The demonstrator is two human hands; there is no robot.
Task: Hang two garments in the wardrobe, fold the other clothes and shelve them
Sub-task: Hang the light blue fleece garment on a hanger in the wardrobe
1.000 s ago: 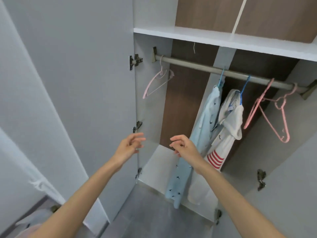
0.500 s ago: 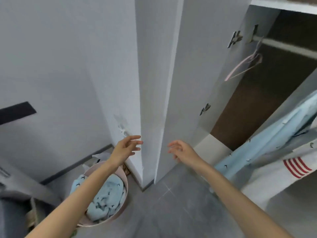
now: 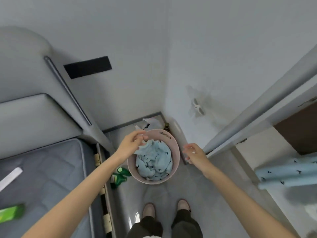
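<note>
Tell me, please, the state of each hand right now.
Left hand: on the blue garment, grip cannot be told.
Right hand: open, empty.

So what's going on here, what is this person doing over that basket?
A person stands over a pink laundry basket on the floor, full of crumpled blue clothes. The left hand reaches in at the edge of the clothes; blur hides whether it grips them. The right hand hovers open beside the basket, holding nothing. At the right, a blue garment hangs in the open wardrobe.
</note>
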